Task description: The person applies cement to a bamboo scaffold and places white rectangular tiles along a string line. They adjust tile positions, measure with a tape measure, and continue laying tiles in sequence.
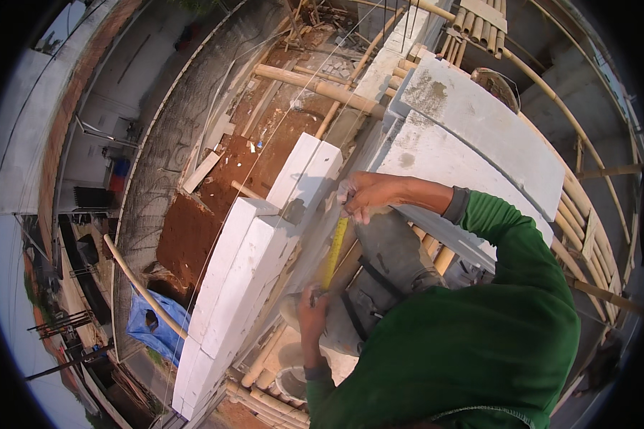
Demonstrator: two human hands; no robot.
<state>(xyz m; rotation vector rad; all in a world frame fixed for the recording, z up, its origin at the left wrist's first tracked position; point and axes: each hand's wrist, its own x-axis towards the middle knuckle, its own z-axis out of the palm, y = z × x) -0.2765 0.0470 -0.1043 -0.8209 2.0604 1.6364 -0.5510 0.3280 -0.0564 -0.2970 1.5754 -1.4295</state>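
Head view: yellow tape measure (335,252) spans between right hand (365,193) (pinching its upper end) and left hand (312,314), fingers curled on its lower end. Tape is beside white block wall (243,275); pale slabs (465,168) right, bamboo pole (318,89), red soil (186,229) past wall.

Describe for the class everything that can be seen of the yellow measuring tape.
The yellow measuring tape is a narrow, flat strip, apparently thin metal or plastic; any markings are too small to read. It runs nearly straight, slanting up and slightly right in the picture, from the left hand to the fingers of the right hand, both touching it. It lies right of the white block wall. No case can be made out.
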